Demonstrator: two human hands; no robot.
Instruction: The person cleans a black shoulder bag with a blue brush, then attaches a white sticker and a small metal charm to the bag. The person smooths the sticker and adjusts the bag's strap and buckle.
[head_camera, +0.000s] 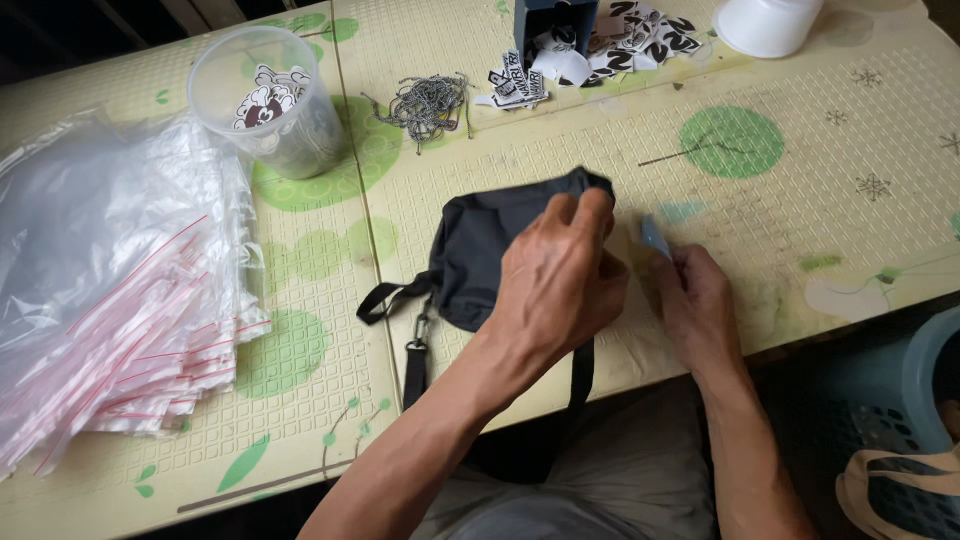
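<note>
Over mat, L hand (560, 275) pinches black pouch (480, 250); R hand (695, 300) holds blue tag (655, 237).

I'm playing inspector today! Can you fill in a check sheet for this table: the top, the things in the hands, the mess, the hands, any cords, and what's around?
Surface: pale yellow mat with green dots, some stains.
Job's things: black pouch with strap and clip, lying on the mat; small pale blue card.
Clutter: stack of zip bags; clear cup with stickers inside; pile of thin strings; black-and-white tags; white bowl.
Hands: left hand pinches the pouch's top edge; right hand holds the card in its fingers.
Cables: nothing seen.
Surroundings: blue basket at the right; the person's grey-clad lap below.
</note>
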